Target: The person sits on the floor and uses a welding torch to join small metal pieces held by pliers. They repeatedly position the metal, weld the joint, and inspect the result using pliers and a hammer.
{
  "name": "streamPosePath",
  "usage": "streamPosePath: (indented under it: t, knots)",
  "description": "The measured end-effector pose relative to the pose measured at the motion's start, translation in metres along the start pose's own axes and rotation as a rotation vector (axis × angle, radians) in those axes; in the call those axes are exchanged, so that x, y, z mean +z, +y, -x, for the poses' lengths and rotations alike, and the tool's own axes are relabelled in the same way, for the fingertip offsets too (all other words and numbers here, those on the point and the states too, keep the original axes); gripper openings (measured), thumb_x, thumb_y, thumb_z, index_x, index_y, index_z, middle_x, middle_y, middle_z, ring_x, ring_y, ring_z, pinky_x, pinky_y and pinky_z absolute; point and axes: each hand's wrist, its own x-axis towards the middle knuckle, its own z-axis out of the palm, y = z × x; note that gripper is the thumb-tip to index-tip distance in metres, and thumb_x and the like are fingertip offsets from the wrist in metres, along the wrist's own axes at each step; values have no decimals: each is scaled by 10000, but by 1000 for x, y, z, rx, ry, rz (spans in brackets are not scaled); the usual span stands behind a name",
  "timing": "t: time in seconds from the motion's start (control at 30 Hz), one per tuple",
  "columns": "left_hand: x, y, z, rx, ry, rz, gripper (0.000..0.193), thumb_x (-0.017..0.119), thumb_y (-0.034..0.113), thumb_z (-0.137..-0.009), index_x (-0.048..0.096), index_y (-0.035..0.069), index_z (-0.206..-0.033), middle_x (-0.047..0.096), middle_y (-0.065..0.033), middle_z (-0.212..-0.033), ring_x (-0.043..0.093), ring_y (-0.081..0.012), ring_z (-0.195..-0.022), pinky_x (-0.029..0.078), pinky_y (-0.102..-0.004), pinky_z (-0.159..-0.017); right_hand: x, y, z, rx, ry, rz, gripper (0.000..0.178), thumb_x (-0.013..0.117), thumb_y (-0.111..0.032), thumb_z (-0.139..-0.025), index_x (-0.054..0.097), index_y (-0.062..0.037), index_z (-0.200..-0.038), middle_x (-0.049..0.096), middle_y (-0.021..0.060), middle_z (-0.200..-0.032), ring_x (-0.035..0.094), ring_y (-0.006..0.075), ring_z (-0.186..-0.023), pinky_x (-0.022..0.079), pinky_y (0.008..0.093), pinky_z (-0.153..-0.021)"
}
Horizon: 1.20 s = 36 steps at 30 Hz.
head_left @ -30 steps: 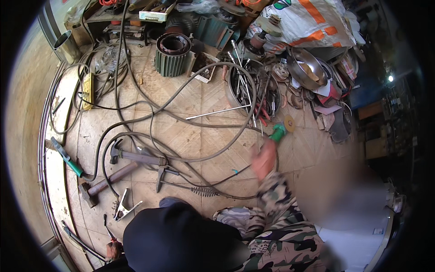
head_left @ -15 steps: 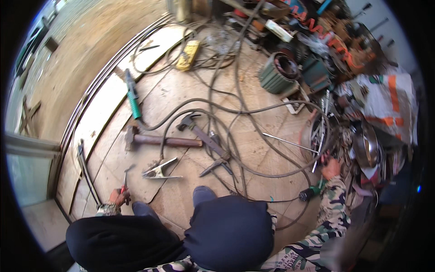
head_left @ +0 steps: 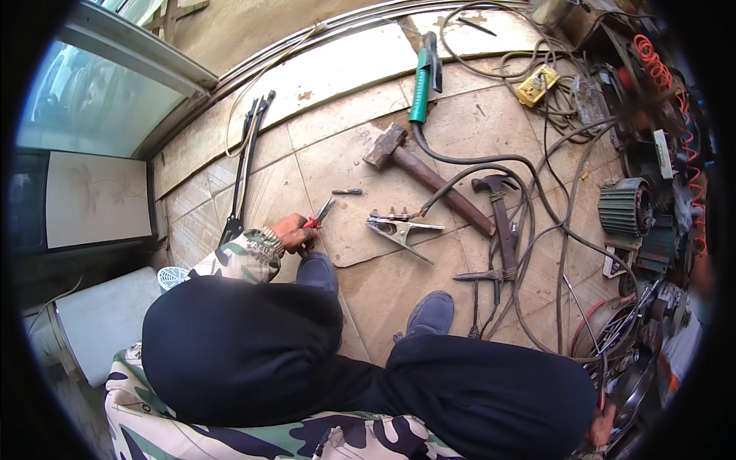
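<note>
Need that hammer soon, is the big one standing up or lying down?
Lying down: the big hammer lies flat on the floor, its handle angled toward the clamp.

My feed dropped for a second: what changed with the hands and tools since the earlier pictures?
The right hand, which held a green-handled tool out over the cables a second ago, has drawn back low beside the right knee; that tool is no longer visible. The left hand keeps its grip on the red-handled pliers by the left shoe. The sledgehammer, metal clamp and cables lie as before.
</note>
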Motion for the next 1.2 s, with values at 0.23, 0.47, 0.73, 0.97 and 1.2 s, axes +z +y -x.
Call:
streamPosePath:
  t: [0.23,0.47,0.73,0.97,1.2]
  knots:
    - [-21,25,9,-154,-221,203,384,564,305,-1008,596,-44,-1165,734,-155,-1038,756,-232,-764,583,-326,-615,197,-192,-45,-264,-660,115,295,572,-101,-965,596,80,-1196,649,114,-883,626,185,-777,522,332,-767]
    - [-72,23,-21,-266,-481,149,351,541,244,-1014,558,-44,-1215,740,-182,-1077,762,-272,-813,623,-359,-653,335,-296,-65,-186,-1199,143,210,535,-61,-919,605,76,-1062,642,93,-840,607,158,-768,505,326,-724]
    - [-97,38,-48,-281,-608,60,310,530,279,-1014,637,-1,-1088,730,-123,-935,681,-191,-679,556,-330,-586,369,-365,-60,-132,-1426,584,164,571,-111,-948,627,-31,-1080,573,63,-701,540,142,-644,458,350,-622]
    - [-92,27,-64,-37,-573,75,373,578,311,-1013,685,2,-834,657,-94,-657,460,-131,-441,371,-319,-425,417,-381,-50,-246,-1352,750,203,566,-168,-881,608,17,-952,571,208,-656,597,322,-612,477,447,-624]
    - [-48,1,5,68,-446,767,389,562,365,-1052,618,-19,-1026,633,-107,-704,480,-99,-446,318,-235,-388,496,-342,-2,-404,-1127,486,205,590,-173,-928,574,12,-1015,608,214,-760,648,358,-749,480,461,-681]
